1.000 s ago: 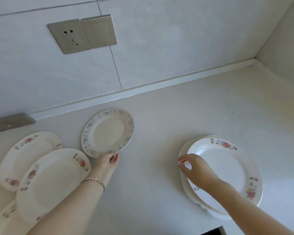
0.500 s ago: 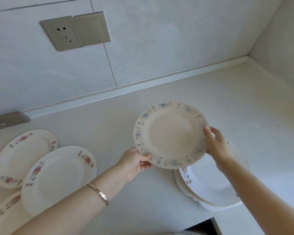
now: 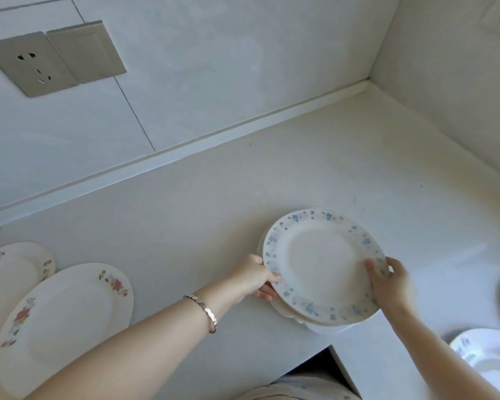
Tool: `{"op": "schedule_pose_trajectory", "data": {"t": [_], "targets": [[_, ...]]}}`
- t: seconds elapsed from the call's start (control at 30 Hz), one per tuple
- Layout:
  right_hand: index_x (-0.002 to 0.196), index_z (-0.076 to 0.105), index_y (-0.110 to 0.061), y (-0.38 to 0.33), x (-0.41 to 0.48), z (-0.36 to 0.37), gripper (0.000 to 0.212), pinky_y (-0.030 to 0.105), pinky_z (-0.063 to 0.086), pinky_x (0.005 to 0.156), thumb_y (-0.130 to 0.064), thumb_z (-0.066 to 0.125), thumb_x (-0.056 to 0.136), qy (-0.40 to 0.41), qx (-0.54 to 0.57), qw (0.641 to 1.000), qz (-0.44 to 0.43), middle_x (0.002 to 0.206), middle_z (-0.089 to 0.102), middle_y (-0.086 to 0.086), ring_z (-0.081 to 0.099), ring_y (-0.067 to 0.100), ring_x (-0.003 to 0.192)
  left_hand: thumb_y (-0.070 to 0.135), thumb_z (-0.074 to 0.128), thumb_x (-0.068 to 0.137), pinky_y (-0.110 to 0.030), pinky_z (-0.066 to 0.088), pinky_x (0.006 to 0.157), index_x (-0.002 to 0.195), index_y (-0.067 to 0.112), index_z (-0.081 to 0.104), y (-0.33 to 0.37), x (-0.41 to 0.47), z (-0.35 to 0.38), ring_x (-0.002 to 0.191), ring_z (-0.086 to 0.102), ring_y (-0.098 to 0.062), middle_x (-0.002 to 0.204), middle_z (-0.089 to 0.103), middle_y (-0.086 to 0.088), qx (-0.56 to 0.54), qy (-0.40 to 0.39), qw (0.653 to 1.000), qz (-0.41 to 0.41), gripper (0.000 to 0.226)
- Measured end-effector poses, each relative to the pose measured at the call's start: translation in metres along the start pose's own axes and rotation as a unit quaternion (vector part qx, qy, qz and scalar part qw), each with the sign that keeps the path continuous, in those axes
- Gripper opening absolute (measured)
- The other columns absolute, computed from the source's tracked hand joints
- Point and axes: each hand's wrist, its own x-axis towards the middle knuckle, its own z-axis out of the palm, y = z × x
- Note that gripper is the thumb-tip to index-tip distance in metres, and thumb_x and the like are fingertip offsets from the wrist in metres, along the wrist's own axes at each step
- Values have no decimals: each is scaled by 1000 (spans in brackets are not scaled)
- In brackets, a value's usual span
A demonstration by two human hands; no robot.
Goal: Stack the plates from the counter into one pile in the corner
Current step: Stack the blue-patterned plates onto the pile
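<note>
White plates with red flowers lie flat at the lower left of the frame: one large oval plate (image 3: 64,321) with its long axis running from lower left to upper right, and behind it, at the left edge, a second flowered plate (image 3: 9,267) partly cut off by the frame. Both rest on the pale counter (image 3: 199,215). On the wall in the upper left sit a grey socket (image 3: 29,63) and, just beside it, a plain switch (image 3: 85,51).

From the lower left an arm with a metal bracelet (image 3: 205,311) reaches toward the centre right. The left hand (image 3: 254,277) pinches the left rim of the blue-flowered plate (image 3: 324,267), thumb on top and fingers under it. This plate is round, faces up, is nearly level, and sits over the pile (image 3: 286,311) of white plates, whose edges show under its lower left side. The right hand (image 3: 387,280) grips the right rim of the same plate, thumb pressed on the upper face; it is a little blurred.

At the lower right corner a white bowl (image 3: 491,356) with blue marks is partly visible; its inside looks bare
</note>
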Motion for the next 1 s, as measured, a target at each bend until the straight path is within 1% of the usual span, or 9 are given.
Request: {"op": "schedule_pose_trajectory", "data": {"t": [0.1,0.23,0.43,0.53,0.63,0.7,0.77,0.9,1.0], "targets": [[127,48,-15,4,-3,-8,41,24,35,52,-37,47,92,-4,-73,997,-9,95,60,12,55,29,79,8,60,88,-18,47,38,74,12,51,0,3,4,33,58,-5,66,63,-5,59,12,998,0,16],[133,43,-21,4,2,-10,50,31,38,65,-48,41,92,6,-197,980,-21,105,67,16,61,34,98,18,60,89,-17,44,38,66,15,45,1,6,4,31,53,-4,57,58,-5,164,34,986,11,27],[135,43,-23,8,2,-11,53,30,37,65,-53,36,91,3,-278,960,-31,104,67,16,62,33,98,24,56,87,-24,45,52,67,20,45,3,1,6,52,55,-15,60,57,-1,258,52,964,33,23],[130,49,-19,9,4,-11,51,32,41,71,-49,40,91,13,-295,954,-52,113,61,13,58,33,103,25,55,85,-24,37,53,80,17,44,3,2,8,66,52,-16,77,56,2,298,121,944,68,14],[135,43,-10,8,9,-4,51,40,44,91,-36,47,91,-21,-190,980,-52,133,44,15,49,34,117,28,51,89,-21,39,56,98,12,46,4,11,17,70,50,-7,91,55,-1,79,177,977,90,19],[143,31,-8,9,10,2,58,45,42,100,-30,48,92,-38,-103,993,-39,142,39,16,44,35,126,35,41,95,-22,41,63,112,13,46,6,15,28,81,52,-10,99,56,-2,-103,144,983,41,28],[146,24,-9,11,8,7,61,46,38,104,-27,48,93,-35,-55,998,-22,145,38,15,40,34,131,38,34,97,-28,44,73,122,21,44,2,17,37,94,55,-13,108,57,0,-207,111,972,13,31],[143,25,-10,15,4,11,58,48,43,99,-25,48,92,-41,-13,999,-12,140,41,16,43,35,126,39,28,99,-38,41,100,138,26,33,-3,17,46,122,49,-20,136,49,-2,-241,111,964,23,42],[138,30,-5,12,10,7,52,46,44,93,-21,48,91,-55,-58,997,-16,135,44,19,45,37,121,39,24,100,-33,38,96,139,24,31,-1,18,45,121,47,-20,137,46,-1,-210,111,971,22,43]]}}
